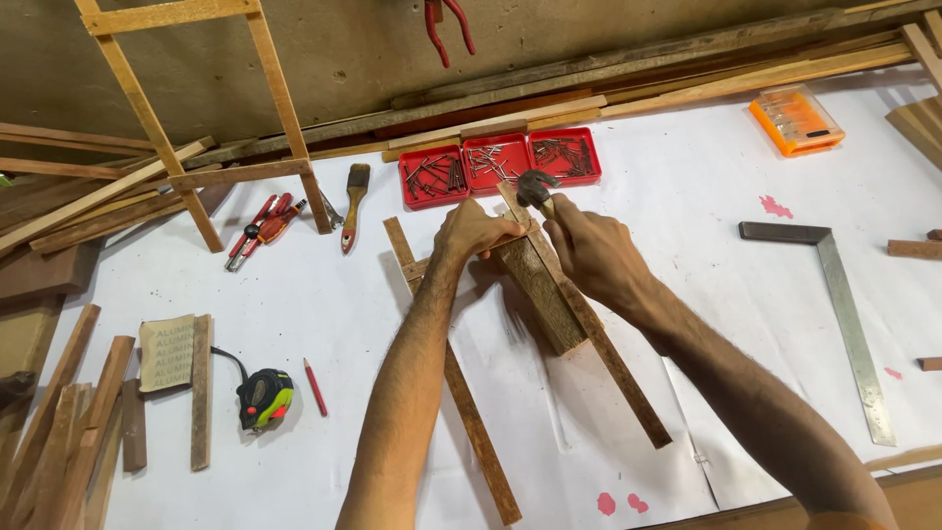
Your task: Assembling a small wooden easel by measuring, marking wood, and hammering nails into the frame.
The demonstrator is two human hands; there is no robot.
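Hammering is the step we judge to be in hand; our right hand (589, 245) is closed around the handle of a hammer (536, 187), whose dark head hangs just above the far end of a long wooden strip (608, 358); our left hand (476, 234) is clamped on a thick wood block (538, 285) and pins it against that strip, fingers curled over the top edge; a second strip (471, 422) runs parallel on the left, joined by a short cross piece under the left wrist, so the frame lies flat on the white table cover (706, 196); three red trays of nails (498, 162) sit just beyond the hammer; whether a nail stands under the head, we cannot tell; the next blow, as we judge it, calls for a short, square stroke with the left fingers kept clear of the striking point, and the block held firm so the strip does not shift.
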